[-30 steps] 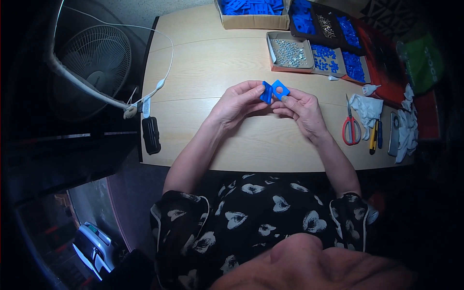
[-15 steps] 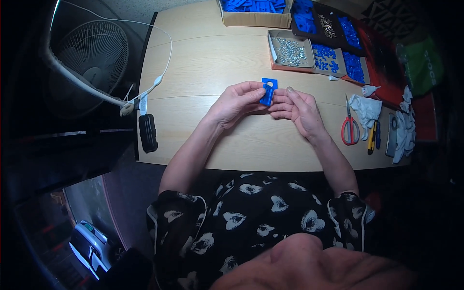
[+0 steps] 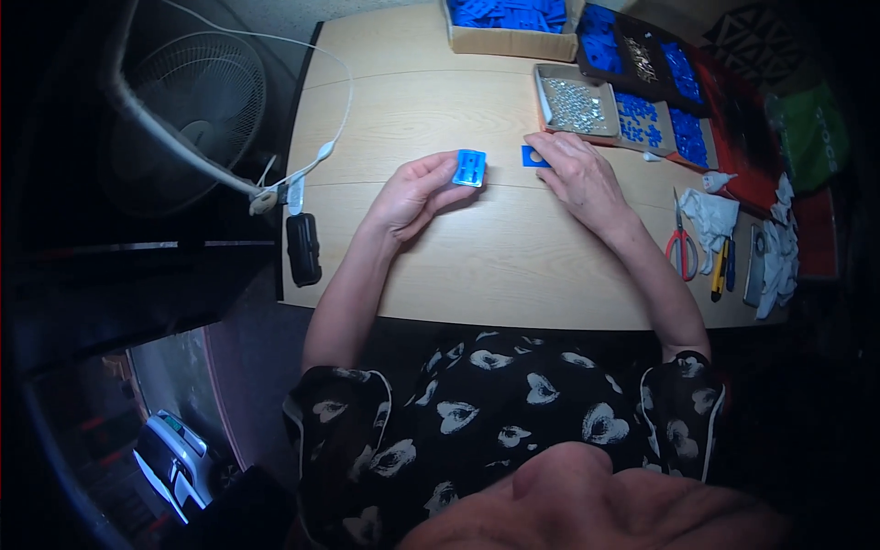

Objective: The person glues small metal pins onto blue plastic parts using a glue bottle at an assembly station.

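My left hand (image 3: 410, 195) pinches a small, blocky blue plastic part (image 3: 469, 169) between thumb and fingers, above the wooden table (image 3: 440, 266). Its upper face shows recesses and catches the light. Farther right, my right hand (image 3: 585, 181) is closed on a flat blue plate with a round hole (image 3: 530, 157). The thumb lies at its near edge and the fingers curl over its far side, hiding its right portion. Whether the plate rests on the table is hard to tell. Just beyond this hand stands a shallow box of small shiny metal pieces (image 3: 576, 105).
Trays of small blue parts (image 3: 642, 124) and a cardboard box (image 3: 513, 43) of blue pieces line the far side. At right lie red-handled scissors (image 3: 680, 252), a yellow cutter (image 3: 719, 280) and white cloths (image 3: 779, 270). A black case (image 3: 303, 249) sits at the left edge.
My hands, together around the blue pieces before, have drawn apart. The left keeps the blocky part, its recessed face now showing; the right has moved right with the holed plate. The whole view shifted slightly.
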The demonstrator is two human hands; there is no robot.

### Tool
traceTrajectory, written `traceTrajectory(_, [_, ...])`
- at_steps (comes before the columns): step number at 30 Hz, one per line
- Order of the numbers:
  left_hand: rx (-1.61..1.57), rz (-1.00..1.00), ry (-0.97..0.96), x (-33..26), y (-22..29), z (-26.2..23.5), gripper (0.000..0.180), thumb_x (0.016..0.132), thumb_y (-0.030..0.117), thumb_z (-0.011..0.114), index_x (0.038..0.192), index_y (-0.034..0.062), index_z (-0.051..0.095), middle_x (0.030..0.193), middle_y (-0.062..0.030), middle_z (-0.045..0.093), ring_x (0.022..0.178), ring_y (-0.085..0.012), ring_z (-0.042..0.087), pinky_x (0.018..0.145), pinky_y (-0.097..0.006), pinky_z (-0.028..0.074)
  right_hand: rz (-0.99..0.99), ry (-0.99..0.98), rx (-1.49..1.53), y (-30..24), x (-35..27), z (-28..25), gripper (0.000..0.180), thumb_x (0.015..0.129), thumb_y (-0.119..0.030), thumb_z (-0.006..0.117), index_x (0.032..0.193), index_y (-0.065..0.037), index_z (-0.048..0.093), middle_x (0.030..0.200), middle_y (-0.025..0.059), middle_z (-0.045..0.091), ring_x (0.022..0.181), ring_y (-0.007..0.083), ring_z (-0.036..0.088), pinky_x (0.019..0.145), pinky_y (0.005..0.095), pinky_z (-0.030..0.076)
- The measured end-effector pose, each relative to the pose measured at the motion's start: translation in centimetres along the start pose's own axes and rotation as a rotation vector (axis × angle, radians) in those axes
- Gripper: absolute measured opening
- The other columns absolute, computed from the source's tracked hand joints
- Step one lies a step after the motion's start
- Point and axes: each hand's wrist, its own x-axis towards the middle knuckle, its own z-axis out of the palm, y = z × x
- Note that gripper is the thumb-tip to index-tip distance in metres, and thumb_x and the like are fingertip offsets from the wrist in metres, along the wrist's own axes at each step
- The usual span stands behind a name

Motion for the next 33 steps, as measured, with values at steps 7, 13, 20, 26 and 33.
traceTrajectory(7, [0.125,0.061,0.136,0.1,0.1,0.3,0.034,0.099,0.015,0.055,0.125,-0.0076,0.055,0.113,-0.0142,0.064,0.103,-0.0173,0.065,0.092,-0.027,0.056,-0.016,-0.159,-0.105,0.2,2.0,-0.5,0.034,0.078,0.000,0.065,0.112,0.001,0.057,0.104,0.0160,0.062,0.105,0.0303,0.058,0.092,0.0416,0.047])
traceTrajectory(13, [0.184,0.103,0.192,0.0,0.2,1.0,0.031,0.098,0.013,0.058,0.121,-0.0072,0.058,0.109,-0.0117,0.066,0.097,-0.0142,0.066,0.086,-0.023,0.056,0.131,-0.304,-0.022,-0.5,2.8,-1.1,0.028,0.079,-0.001,0.065,0.106,0.000,0.056,0.098,0.0138,0.059,0.102,0.0313,0.056,0.097,0.0421,0.043])
traceTrajectory(20, [0.536,0.188,0.304,0.1,-0.2,0.2,0.029,0.089,0.013,0.069,0.115,-0.0015,0.066,0.099,-0.0108,0.070,0.084,-0.0124,0.068,0.074,-0.024,0.055,-0.025,-0.095,-0.021,-0.4,1.1,-0.4,0.014,0.078,-0.007,0.072,0.087,-0.003,0.063,0.091,0.0080,0.058,0.095,0.0251,0.056,0.089,0.0380,0.041])
traceTrajectory(26, [1.193,0.647,0.507,-1.0,-0.1,1.4,0.030,0.085,0.013,0.074,0.112,0.0014,0.068,0.104,-0.0121,0.066,0.070,-0.0099,0.063,0.059,-0.022,0.051,-0.164,0.112,-0.095,0.6,-1.8,0.4,0.025,0.076,-0.012,0.075,0.099,-0.005,0.068,0.104,0.0078,0.062,0.102,0.0244,0.057,0.093,0.0403,0.040])
traceTrajectory(33, [1.334,0.831,0.267,0.1,-1.7,5.7,0.026,0.079,0.010,0.074,0.101,-0.0015,0.066,0.099,-0.0164,0.063,0.086,-0.0304,0.064,0.075,-0.038,0.054,0.121,0.164,-0.010,1.4,-3.9,-0.1,0.033,0.078,-0.011,0.073,0.108,-0.002,0.063,0.108,0.0122,0.061,0.104,0.0282,0.057,0.093,0.0400,0.043])
